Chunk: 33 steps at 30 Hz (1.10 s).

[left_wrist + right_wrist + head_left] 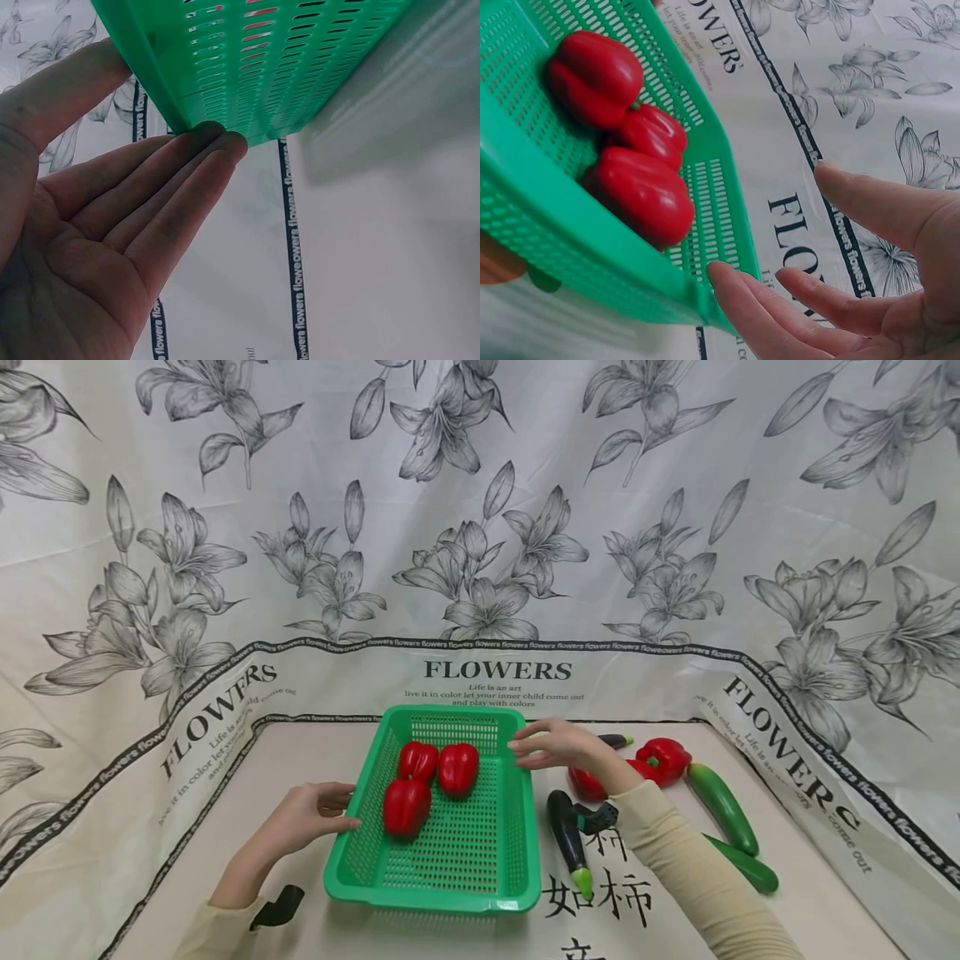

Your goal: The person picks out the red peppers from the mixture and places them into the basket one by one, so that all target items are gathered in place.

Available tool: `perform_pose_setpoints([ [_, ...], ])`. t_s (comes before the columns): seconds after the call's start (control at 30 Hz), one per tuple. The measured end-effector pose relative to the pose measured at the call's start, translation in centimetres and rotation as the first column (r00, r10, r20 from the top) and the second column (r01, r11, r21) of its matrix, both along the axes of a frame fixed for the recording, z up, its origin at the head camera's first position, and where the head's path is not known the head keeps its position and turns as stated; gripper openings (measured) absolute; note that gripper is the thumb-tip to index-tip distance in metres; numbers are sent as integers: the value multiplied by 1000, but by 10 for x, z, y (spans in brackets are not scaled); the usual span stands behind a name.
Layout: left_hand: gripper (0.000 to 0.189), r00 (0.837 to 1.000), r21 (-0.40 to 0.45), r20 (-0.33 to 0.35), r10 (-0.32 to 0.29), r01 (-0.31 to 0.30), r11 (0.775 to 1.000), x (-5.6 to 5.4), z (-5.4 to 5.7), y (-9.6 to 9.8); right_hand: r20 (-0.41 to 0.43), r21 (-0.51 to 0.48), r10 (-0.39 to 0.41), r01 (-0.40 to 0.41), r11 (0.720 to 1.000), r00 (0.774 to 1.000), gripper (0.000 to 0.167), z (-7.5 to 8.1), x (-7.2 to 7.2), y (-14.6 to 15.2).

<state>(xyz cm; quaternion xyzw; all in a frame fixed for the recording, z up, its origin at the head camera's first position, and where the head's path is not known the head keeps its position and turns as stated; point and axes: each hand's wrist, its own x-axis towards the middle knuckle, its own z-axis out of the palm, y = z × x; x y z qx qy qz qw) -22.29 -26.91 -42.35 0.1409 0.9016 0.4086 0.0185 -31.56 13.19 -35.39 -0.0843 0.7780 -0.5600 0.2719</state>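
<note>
A green plastic basket (517, 893) with slotted walls stands on the table, three red bell peppers (407, 807) grouped toward its upper left inside. Beside its left rim is my left hand (307, 814). In the left wrist view, the straight fingers (187, 176) touch the basket's outer wall, and the thumb tip is hidden behind the rim. My right hand (555, 745) reaches the upper right corner. Its fingers are extended with the fingertips at the rim, and the thumb (870, 199) stands apart from the basket in the right wrist view.
Right of the basket lie a dark eggplant (567, 835), another eggplant (617, 741) partly hidden, and red bell peppers (663, 762) partly behind my right arm. Two green cucumbers (723, 810) are farther right. A flower-printed cloth (480, 585) hangs around the table.
</note>
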Motion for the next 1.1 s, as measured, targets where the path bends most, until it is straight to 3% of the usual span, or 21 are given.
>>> perform_pose_setpoints([
  [0.37,62,1000,-5,9,20,-20,1000,1,-1,-1,-72,71,-18,23,997,997,56,-2,0,32],
  [1.1,61,1000,-1,-9,-10,10,1000,1,-1,-1,-63,126,-104,111,986,993,64,2,5,88],
])
